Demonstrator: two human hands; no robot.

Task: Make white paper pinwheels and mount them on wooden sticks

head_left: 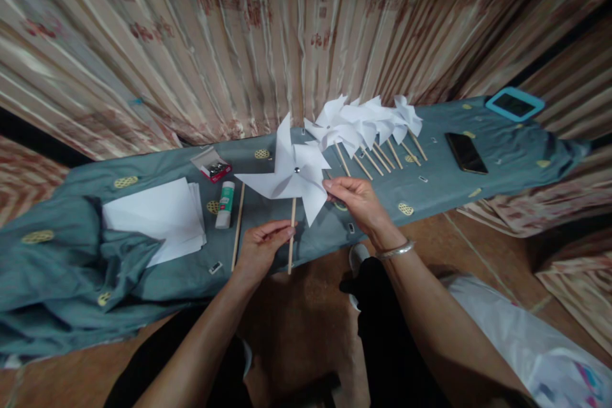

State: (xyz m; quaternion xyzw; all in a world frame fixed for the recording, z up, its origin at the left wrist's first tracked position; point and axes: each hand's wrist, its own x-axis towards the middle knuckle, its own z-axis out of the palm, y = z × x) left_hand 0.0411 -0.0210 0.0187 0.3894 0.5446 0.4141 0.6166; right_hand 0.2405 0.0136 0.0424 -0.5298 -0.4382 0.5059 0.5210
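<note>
Right at the centre of the frame, we hold a white paper pinwheel (285,183) above the cloth-covered worktop (440,188). Our left hand (262,247), just below centre, has its grip clamped on the wooden stick (291,258); the blades stand above this grip, and the stick's lower end pokes out beneath it. Our right hand (357,201), right of centre, has its grip pinched together on the edge of a blade, so the pinwheel's silvery middle lies to the upper left of those fingertips. Beyond the right grip, toward the upper right, we see a row of other pinwheels (361,122). Left of our left grip lie a loose stick (238,229) and a glue stick (225,205), with white sheets (152,215) farther toward the left edge.
</note>
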